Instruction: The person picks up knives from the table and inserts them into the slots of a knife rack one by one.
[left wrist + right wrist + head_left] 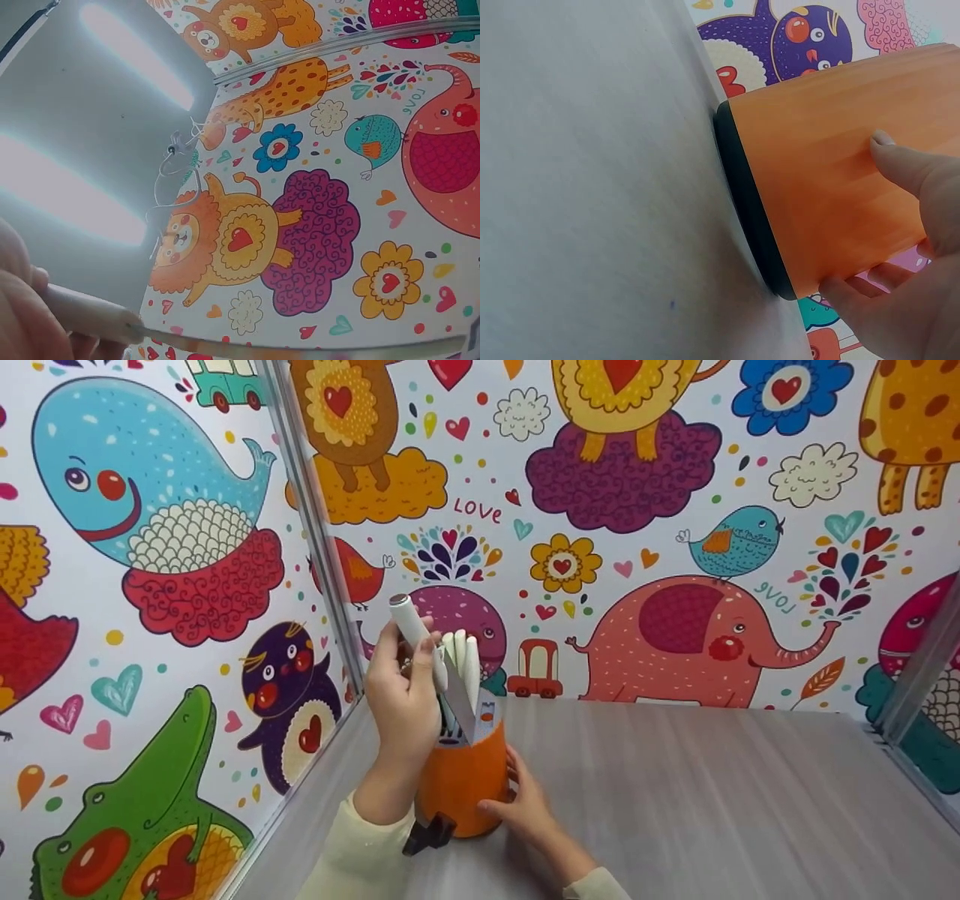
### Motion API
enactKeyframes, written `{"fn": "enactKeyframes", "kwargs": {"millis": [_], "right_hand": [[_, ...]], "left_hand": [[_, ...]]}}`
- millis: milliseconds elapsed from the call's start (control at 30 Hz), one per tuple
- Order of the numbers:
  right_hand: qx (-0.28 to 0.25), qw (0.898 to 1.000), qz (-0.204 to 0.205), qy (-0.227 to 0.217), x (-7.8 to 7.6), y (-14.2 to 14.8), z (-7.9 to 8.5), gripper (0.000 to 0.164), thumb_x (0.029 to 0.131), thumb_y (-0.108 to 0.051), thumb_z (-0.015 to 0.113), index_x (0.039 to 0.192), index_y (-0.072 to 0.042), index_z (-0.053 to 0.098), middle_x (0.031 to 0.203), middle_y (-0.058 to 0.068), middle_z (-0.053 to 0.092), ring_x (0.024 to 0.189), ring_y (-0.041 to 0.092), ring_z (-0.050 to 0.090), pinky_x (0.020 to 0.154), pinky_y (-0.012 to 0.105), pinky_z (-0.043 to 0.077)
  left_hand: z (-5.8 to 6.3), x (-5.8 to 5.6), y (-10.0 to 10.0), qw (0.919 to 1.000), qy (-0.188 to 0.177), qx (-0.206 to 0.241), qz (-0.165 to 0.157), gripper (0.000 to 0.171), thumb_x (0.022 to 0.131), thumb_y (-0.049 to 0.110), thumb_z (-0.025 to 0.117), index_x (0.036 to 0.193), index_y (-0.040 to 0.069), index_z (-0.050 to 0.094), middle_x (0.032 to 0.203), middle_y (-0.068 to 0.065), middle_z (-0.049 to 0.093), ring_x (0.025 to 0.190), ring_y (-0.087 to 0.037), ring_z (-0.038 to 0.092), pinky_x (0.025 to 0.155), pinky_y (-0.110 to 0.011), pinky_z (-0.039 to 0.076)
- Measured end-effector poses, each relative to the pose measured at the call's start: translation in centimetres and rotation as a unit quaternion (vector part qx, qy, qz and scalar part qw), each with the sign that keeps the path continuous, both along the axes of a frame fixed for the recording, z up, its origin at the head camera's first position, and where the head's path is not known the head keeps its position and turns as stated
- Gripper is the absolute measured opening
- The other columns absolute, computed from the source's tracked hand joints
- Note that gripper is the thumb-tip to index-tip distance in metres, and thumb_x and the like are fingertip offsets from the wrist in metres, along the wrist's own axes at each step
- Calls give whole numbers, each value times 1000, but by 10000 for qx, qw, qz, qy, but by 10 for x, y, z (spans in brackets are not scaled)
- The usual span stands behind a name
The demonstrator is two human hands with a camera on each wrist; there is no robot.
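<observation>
An orange knife block (461,789) stands upright on the table, with several white-handled knives (470,664) in its top. My left hand (401,694) grips a knife by its white handle (409,621) above the block. The blade (459,701) slants down to the block's top; whether its tip is inside a slot I cannot tell. In the left wrist view the handle (90,311) lies within the fingers. My right hand (531,804) holds the block's lower right side. Its thumb and fingers curve round the orange wall (817,187) in the right wrist view, above a dark base (750,195).
The grey wood-grain table (675,795) stretches to the right of the block. Walls printed with cartoon animals (675,645) rise behind and at the left. A small black object (429,834) shows near the left sleeve, in front of the block's foot.
</observation>
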State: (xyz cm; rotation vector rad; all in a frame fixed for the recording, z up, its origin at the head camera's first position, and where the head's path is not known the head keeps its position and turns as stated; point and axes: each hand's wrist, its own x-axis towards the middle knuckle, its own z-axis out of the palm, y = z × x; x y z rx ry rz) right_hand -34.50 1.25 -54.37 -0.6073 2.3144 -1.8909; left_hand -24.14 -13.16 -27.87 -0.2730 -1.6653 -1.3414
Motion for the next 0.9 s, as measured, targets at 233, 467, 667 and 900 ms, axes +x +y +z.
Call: {"fn": "enactKeyframes", "kwargs": {"millis": [233,467,667,900], "right_hand": [[57,10000,-20,54,3,-1,3,102,74,-45,85,155,-37,23,159,1,35,143,32,38,115,55,35],[134,9997,-28,187,3,2,3,101,75,-44,84,155,-35,22,160,1,34,143,32,39,114,55,36],[198,9997,-113,126,2,2,4,101,74,-48,83,154,-41,22,159,-1,35,143,31,39,115,54,36],[191,9997,-27,174,5,1,3,100,75,-47,82,154,-42,21,160,-3,34,143,30,39,114,54,38]], "left_hand": [[-2,-8,1,9997,-17,-172,154,33,99,19,61,128,5,59,120,-5,70,107,-18,67,96,-37,56],[-3,-22,0,9997,-249,-84,2,37,98,18,60,133,5,56,120,-5,70,109,-21,67,101,-39,53],[-5,-39,-1,9989,-457,-145,-6,37,99,20,60,133,7,56,120,-4,70,107,-18,68,102,-37,53],[-18,-47,-1,9962,-805,-318,64,33,100,22,59,131,11,59,120,-2,70,108,-19,67,99,-43,54]]}}
